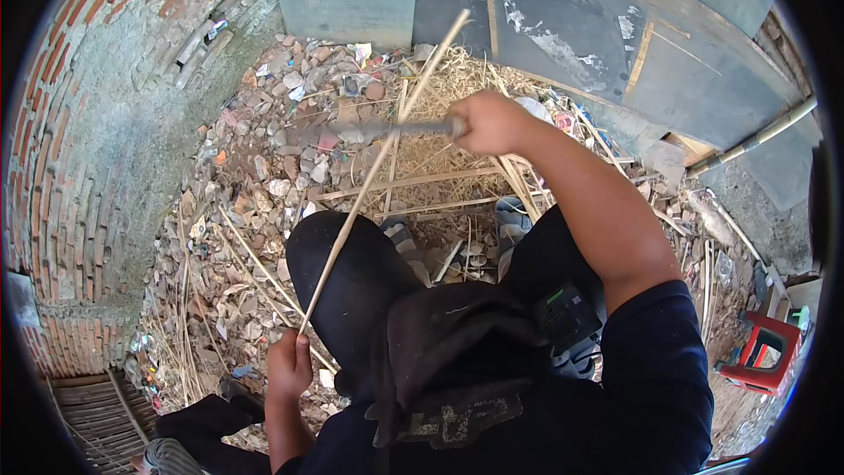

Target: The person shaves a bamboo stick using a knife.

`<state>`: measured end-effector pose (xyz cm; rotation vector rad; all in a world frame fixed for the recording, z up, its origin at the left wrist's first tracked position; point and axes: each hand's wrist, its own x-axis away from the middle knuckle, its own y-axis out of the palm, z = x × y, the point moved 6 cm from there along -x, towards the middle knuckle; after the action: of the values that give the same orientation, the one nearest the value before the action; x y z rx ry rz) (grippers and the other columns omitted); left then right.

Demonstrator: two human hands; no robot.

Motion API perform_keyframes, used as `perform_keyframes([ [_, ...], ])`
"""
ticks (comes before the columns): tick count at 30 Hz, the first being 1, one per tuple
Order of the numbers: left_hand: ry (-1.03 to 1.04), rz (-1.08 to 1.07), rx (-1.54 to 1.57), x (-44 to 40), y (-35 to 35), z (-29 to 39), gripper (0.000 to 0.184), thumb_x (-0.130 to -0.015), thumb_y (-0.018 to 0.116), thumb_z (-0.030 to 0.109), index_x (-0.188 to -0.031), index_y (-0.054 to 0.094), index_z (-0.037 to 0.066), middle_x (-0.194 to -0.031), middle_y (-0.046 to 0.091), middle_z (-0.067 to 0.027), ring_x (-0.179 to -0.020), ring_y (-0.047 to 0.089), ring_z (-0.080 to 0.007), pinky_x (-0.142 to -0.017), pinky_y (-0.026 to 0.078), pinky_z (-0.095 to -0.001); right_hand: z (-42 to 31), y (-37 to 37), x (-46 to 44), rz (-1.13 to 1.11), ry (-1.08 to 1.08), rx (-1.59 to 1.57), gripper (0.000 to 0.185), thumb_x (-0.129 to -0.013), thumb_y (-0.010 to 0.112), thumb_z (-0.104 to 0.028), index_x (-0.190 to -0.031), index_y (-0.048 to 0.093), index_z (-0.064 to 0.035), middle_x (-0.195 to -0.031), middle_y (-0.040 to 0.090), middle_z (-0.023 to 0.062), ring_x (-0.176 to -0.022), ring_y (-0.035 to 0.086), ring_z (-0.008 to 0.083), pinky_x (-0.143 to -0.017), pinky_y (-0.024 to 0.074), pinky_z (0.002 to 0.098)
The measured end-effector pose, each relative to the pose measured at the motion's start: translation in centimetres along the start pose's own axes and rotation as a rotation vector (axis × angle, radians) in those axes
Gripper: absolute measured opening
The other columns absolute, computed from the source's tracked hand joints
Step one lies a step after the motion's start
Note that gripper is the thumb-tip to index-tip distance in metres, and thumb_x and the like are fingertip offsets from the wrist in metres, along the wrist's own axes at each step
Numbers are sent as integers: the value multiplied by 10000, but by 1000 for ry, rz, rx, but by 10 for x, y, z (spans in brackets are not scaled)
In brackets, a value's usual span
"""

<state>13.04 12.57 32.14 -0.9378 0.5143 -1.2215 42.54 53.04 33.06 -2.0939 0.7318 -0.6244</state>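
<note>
My left hand (289, 368) is closed round the lower end of a long, thin bamboo strip (356, 204), which slants up and away past my knee. In my right hand (494, 126) is the handle of a long-bladed knife (422, 127), its blade pointing left and smeared by motion towards the tip. The blade crosses the strip in its upper part; whether it presses into it I cannot tell. A heap of pale shavings (457, 79) lies beyond the blade, and more thin strips (440, 181) lie on the ground before my feet.
Stones and litter (290, 167) cover the ground. A brick wall (114, 141) rises on the left, dark panels (563, 26) stand ahead. A red plastic stool (763, 354) is at the right. Another person's dark-clothed leg (198, 418) shows at lower left, near a slatted bamboo surface (97, 413).
</note>
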Motion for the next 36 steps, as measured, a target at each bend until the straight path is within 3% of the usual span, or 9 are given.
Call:
perform_keyframes([
  [4,-28,13,-2,0,0,4,471,-1092,434,379,-810,493,7,-593,476,-133,-532,495,-250,-531,371,-412,11,-17,-2,203,65,40,151,-849,616,-180,-938,710,-103,-799,681,145,-819,696,330,-767,559,472],
  [11,-21,-14,38,-3,7,21,465,-1095,420,365,-820,514,2,-572,466,-143,-515,482,-247,-516,350,-419,-49,-6,15,-12,-90,289,152,-865,625,-190,-964,727,-137,-835,705,122,-829,701,310,-785,571,473],
  [15,-39,25,20,-4,13,18,467,-1096,421,358,-809,508,0,-560,467,-151,-499,477,-265,-513,356,-424,15,-17,-14,98,172,88,170,-876,602,-171,-947,747,-117,-853,721,125,-856,715,279,-797,571,461],
  [19,-50,8,34,-5,9,27,458,-1095,425,349,-813,500,-3,-550,465,-164,-487,496,-308,-505,355,-425,-8,-14,-1,90,66,-3,188,-856,618,-163,-988,730,-90,-886,725,137,-853,713,299,-810,573,464],
  [23,-39,-3,8,-10,12,30,443,-1093,433,333,-808,485,-2,-556,467,-177,-493,510,-331,-507,362,-435,-60,2,13,36,-108,425,180,-830,670,-205,-965,726,-100,-788,706,122,-766,703,292,-736,564,449],
  [27,35,77,-123,-8,13,21,435,-1092,436,319,-799,473,1,-565,478,-184,-495,512,-334,-510,371,-444,12,-10,-16,74,161,57,189,-915,575,-197,-1015,706,-105,-849,691,138,-831,697,294,-779,577,467],
  [28,-32,33,-119,-8,9,19,427,-1088,455,329,-816,512,5,-597,542,-229,-569,591,-448,-526,417,-497,20,-15,-15,96,168,90,194,-929,566,-210,-1019,705,-108,-848,688,137,-833,697,291,-779,576,468],
  [35,-50,-69,93,-6,0,26,435,-1093,446,323,-816,514,-6,-584,529,-202,-515,538,-389,-513,390,-462,-33,-13,13,35,21,327,174,-918,600,-207,-1019,713,-121,-861,703,109,-856,710,277,-802,583,455],
  [36,-49,-69,77,-5,2,24,452,-1097,436,346,-820,513,-4,-577,510,-171,-518,515,-321,-515,382,-442,-41,-11,16,38,-20,371,172,-910,607,-203,-1015,715,-120,-861,704,107,-858,711,279,-801,584,455],
])
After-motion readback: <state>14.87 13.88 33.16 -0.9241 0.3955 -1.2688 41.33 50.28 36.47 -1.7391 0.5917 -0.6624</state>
